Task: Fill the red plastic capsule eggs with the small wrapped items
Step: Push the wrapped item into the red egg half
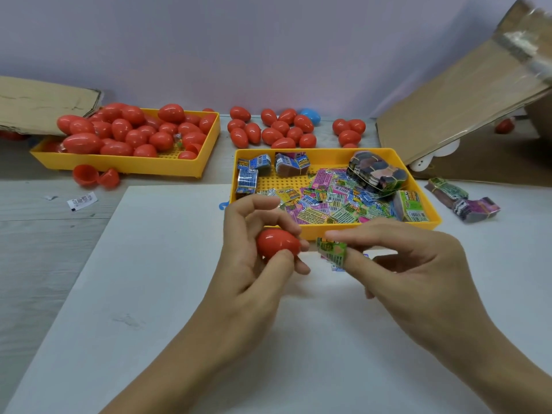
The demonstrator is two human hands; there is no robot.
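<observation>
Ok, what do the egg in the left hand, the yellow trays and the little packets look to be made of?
The egg in the left hand looks like glossy hard plastic: it carries a sharp highlight. The yellow trays look like matte moulded plastic, with a perforated floor. The packet pinched by the right hand seems to be thin printed film or paper; which of the two is unclear.

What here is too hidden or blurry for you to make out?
- Head view: red egg, its seam is covered by the left hand.
- Packet print, too small, partly under the right hand fingers.
- Box flap, cut off by the right edge.
</observation>
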